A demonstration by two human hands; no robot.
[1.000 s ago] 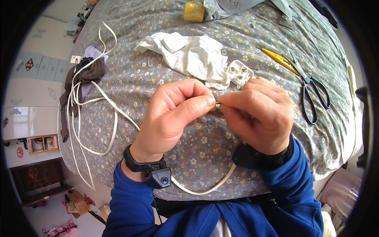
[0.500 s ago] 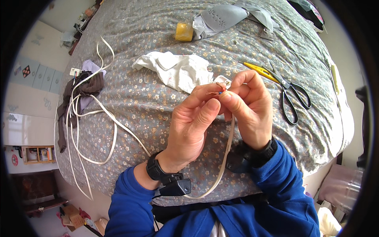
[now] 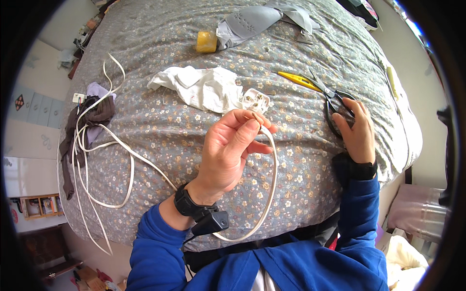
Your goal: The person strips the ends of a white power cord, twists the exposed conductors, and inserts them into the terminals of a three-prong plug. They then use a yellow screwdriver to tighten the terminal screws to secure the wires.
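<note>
In the middle of the bed, my left hand (image 3: pixel 230 140) pinches the end of a white cable (image 3: pixel 275 169) between thumb and fingertips. The cable curves down from the pinch and loops near my body; its very tip is mostly hidden by my fingers. Just beyond the hand, a small white electrical fitting (image 3: pixel 262 98) lies with brass-coloured metal parts showing. At the right, my right hand (image 3: pixel 358 127) reaches over the black-handled scissors (image 3: pixel 329 92), thumb and fingers apart around the handles. A slim yellow tool (image 3: pixel 298 80) lies beside the scissors' blades.
A white cloth (image 3: pixel 196 87) lies beyond my left hand. Farther back are a yellow tape roll (image 3: pixel 207 42) and a grey garment (image 3: pixel 247 26). Long cable loops (image 3: pixel 132 165) and a dark brown cloth (image 3: pixel 99 114) lie at the left on the flowered bedspread (image 3: pixel 160 131).
My right hand has let go of the cable end and moved right to the scissors. My left hand keeps its pinch, and the white fitting has come into fuller view.
</note>
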